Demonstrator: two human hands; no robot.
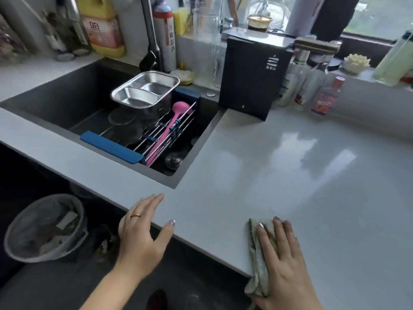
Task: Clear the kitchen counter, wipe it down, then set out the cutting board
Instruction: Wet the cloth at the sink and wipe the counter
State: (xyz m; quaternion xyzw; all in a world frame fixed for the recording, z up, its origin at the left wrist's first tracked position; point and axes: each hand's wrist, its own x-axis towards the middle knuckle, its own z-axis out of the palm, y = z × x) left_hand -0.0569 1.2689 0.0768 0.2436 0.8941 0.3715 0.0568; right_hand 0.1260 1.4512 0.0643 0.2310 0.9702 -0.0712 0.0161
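Observation:
My right hand point(282, 253) lies flat, fingers straight, pressing a pale green cloth point(259, 265) onto the grey counter point(290, 175) near its front edge. Part of the cloth hangs over the edge. My left hand point(143, 233) is open with spread fingers, and its fingertips rest on the counter's front edge just below the sink corner. No cutting board is in view.
A dark sink point(67, 101) holds a blue-ended rack point(111, 145) with a steel divided tray point(145, 89), glass lids and a pink spoon point(172, 124). A black box point(252, 79) and bottles point(324, 97) stand along the back. A lined bin point(44, 227) sits on the floor at left.

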